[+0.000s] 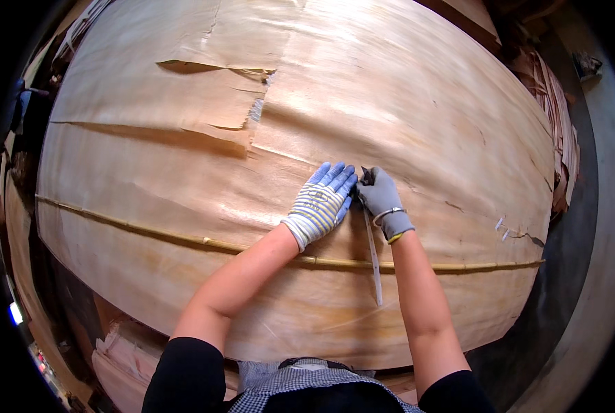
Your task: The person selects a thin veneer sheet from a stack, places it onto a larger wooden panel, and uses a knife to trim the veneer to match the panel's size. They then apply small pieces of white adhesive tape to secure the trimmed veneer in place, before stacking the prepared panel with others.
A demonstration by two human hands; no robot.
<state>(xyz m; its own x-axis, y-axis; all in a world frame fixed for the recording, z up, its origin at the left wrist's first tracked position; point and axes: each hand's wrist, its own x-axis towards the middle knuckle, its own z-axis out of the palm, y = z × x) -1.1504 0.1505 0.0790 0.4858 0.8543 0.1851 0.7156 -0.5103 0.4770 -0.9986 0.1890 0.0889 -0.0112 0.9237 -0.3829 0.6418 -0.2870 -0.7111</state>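
My left hand [322,201], in a striped glove with blue fingers, lies flat with fingers stretched out on a large pale wood veneer sheet [417,124]. Just right of it, my right hand [384,198], in a grey glove, is closed around a small dark tool [367,175] whose exact kind is hard to make out. A narrow whitish strip [373,265] runs from beneath the right hand toward me, across a thin bamboo-like stick [142,229]. A light band circles my right wrist. The hands nearly touch.
Torn, lifted veneer edges [214,141] and a ragged gap [256,109] lie beyond my left hand. Small white tape pieces [501,227] sit by a crack at the right. Veneer bundles [552,117] hang past the right edge, with grey floor [600,241] beyond.
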